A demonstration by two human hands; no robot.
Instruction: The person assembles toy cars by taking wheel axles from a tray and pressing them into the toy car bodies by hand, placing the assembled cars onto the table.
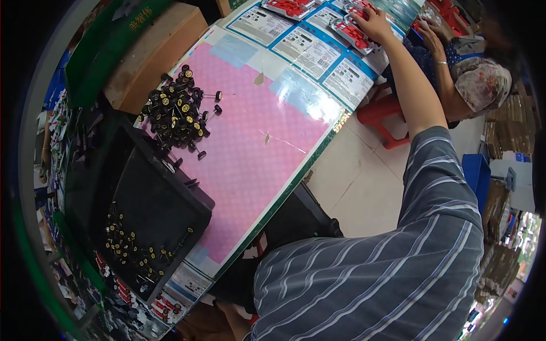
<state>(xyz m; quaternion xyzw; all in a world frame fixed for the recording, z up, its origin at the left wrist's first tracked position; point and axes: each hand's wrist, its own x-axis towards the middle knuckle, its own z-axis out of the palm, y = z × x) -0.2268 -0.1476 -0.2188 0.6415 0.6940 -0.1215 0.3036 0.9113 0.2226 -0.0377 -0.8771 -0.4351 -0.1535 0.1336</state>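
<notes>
My right arm reaches to the far right of the table. There my right hand [373, 26] has its fingers curled onto a red plastic toy-car part [354, 35] with silvery-grey edges. More red parts [289, 7] lie on printed blue-and-white cards beside it. What seems to be my left arm [232, 319] shows at the lower edge, below the table; its fingers are hidden. Left of the middle, a heap of small black wheels with yellow hubs [176, 108], some on thin axles, rests on the pink sheet [239, 153].
A black bin [153, 193] holding several wheel-and-axle pieces [133, 244] stands at the table's left. Behind the heap is a cardboard box [153, 54]. Another person [449, 74] sits at the far right, near a red stool [384, 122]. Red-and-white parts [165, 307] lie below the bin.
</notes>
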